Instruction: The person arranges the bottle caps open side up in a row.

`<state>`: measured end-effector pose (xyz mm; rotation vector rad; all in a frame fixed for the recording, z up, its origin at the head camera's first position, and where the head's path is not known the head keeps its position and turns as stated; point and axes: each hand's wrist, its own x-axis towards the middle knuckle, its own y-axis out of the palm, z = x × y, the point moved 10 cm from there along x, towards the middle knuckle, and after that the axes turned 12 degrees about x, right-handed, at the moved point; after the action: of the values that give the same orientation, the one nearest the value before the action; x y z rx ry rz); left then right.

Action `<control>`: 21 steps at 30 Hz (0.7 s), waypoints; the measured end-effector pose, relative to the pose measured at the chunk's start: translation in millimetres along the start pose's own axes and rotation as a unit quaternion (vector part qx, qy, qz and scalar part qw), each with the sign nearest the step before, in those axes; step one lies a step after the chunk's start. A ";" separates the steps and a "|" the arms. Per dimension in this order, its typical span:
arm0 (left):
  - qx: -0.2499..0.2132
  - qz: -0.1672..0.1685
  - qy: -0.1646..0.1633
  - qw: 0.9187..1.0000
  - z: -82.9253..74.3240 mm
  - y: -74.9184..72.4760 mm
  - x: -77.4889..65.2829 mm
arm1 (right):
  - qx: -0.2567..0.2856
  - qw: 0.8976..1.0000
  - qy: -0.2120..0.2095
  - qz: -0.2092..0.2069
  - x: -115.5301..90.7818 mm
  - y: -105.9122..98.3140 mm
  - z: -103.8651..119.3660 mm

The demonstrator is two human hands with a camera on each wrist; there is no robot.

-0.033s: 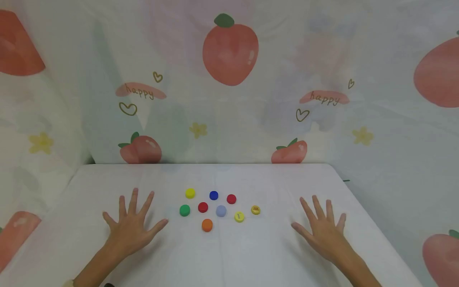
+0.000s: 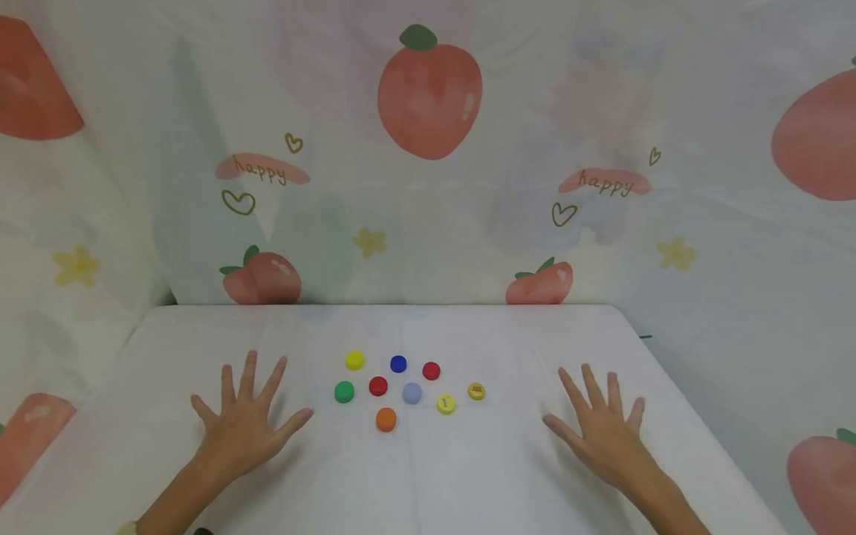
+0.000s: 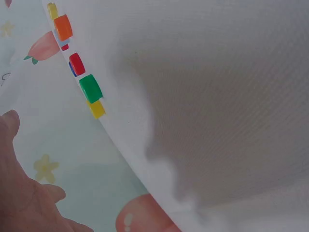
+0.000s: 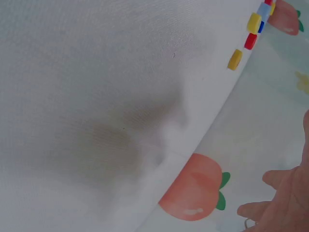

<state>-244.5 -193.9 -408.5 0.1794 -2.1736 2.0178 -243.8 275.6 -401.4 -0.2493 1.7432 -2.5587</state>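
Observation:
Several round plastic bottle caps lie in a loose group on the white table in the head view. Along the back are a yellow cap, a dark blue cap and a red cap. Nearer are a green cap, another red cap, a pale blue cap, a printed yellow cap and a gold cap. An orange cap is closest. My left hand spreads its fingers left of the group, holding nothing. My right hand, equally spread, is to the right, its thumb toward the gold cap.
The white-covered table ends at a back edge against a fruit-printed curtain. Similar cloth hangs on both sides. Shadows of the hands fall on the tabletop in both wrist views. A small dark object shows beside the left forearm.

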 end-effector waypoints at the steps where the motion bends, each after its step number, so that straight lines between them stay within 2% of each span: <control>1: 0.000 0.002 0.000 1.000 0.5 0.5 -0.2 | 0.002 1.000 -0.002 -0.001 -0.2 0.6 0.4; 11: -0.001 0.001 -0.002 1.000 3.3 1.6 -2.2 | 0.024 1.000 -0.013 0.002 0.2 4.7 8.5; 21: 0.001 0.001 0.001 1.000 -2.8 7.0 0.8 | 0.020 1.000 -0.008 0.012 5.6 6.6 9.7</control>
<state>-246.7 -190.5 -415.0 0.1746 -2.1726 2.0195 -248.2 263.6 -403.5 -0.2472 1.6762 -2.5654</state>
